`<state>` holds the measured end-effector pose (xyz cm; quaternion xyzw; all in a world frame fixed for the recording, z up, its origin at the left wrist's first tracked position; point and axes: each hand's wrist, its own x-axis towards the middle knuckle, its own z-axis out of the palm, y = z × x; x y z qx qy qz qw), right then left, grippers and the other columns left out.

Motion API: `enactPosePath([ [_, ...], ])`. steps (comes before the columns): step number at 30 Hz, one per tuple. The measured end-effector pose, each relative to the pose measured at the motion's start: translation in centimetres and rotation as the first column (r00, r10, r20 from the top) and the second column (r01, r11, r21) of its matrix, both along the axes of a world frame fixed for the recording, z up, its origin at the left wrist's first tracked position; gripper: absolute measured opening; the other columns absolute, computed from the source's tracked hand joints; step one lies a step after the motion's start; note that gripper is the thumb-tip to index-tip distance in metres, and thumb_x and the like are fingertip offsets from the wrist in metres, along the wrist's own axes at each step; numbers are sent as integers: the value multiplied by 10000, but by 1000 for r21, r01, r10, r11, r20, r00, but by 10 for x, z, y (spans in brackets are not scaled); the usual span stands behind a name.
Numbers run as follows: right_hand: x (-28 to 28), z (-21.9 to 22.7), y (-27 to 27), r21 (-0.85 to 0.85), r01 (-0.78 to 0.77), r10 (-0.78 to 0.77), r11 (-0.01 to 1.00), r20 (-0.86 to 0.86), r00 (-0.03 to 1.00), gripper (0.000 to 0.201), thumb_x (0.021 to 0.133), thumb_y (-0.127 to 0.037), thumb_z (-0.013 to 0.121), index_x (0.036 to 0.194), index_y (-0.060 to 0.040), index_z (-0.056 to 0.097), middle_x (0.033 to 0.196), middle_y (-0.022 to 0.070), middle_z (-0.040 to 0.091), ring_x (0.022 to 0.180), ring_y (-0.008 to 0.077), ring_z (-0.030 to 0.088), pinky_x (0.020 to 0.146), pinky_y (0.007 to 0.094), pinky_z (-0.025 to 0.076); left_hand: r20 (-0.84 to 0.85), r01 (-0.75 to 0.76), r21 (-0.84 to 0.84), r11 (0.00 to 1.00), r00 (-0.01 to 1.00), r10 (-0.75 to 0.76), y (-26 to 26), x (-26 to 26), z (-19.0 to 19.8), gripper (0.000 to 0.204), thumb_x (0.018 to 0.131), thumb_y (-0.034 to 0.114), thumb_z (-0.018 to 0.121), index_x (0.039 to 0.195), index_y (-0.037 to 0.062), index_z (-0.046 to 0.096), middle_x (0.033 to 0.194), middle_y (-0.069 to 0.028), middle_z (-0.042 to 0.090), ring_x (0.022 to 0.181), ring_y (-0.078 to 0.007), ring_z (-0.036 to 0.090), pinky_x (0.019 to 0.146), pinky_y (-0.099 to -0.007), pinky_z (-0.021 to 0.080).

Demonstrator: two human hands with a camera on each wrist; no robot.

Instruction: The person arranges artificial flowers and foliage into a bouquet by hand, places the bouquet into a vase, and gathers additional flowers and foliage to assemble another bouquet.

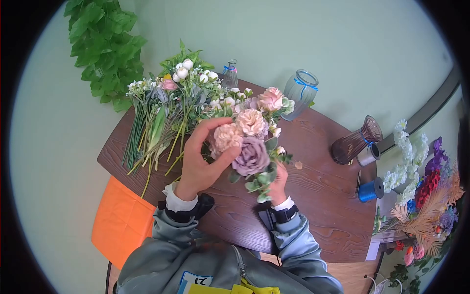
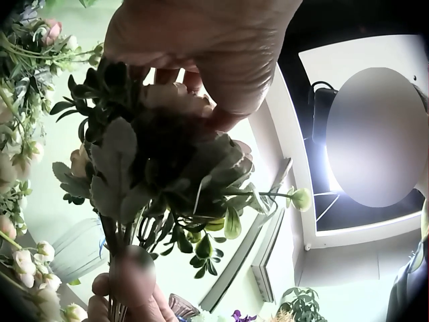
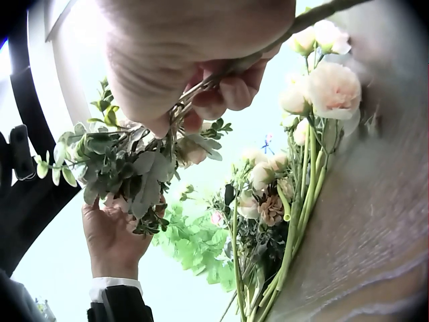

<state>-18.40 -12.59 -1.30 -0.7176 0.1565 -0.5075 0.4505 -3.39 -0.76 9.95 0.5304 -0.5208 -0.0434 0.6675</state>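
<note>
While the R grip (image 1: 280,183) clasps the bouquet's (image 1: 252,156) stems (image 2: 119,236) at 5 o'clock, L grip (image 1: 202,165), pinching the 9 o'clock peach bloom (image 1: 226,137), should prob. nudge lightly w/o crushing it.

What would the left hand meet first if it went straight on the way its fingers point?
Beyond the lower peach flower that the left hand holds, probably the upper peach flower, just ahead in the head view, though the depth between them is unclear.

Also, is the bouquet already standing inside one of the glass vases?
No, the right hand grips the bouquet by its stems, held up above the wooden table.
</note>
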Motion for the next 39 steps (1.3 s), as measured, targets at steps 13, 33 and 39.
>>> enactPosePath([
  [13,2,6,2,92,-30,26,995,45,999,181,705,63,616,879,15,614,798,63,558,718,145,528,651,242,414,-299,13,15,1000,954,-8,-2,2,-6,290,827,91,602,1096,-8,552,988,-64,589,885,-110,540,793,-235,418],
  [33,1,17,5,-63,-89,87,994,-32,996,270,703,63,591,967,13,616,832,49,535,706,110,476,612,206,368,-244,-182,-2,983,954,176,-9,6,-10,201,854,66,571,1030,-27,600,867,-36,621,762,-63,545,690,-203,442],
  [39,0,18,6,-59,-82,80,995,-46,996,245,730,-4,658,975,-17,642,828,57,562,728,137,524,622,235,411,-294,-163,6,987,943,157,-10,9,-14,204,855,70,570,1025,-38,602,893,-48,631,793,-64,552,710,-207,444],
])
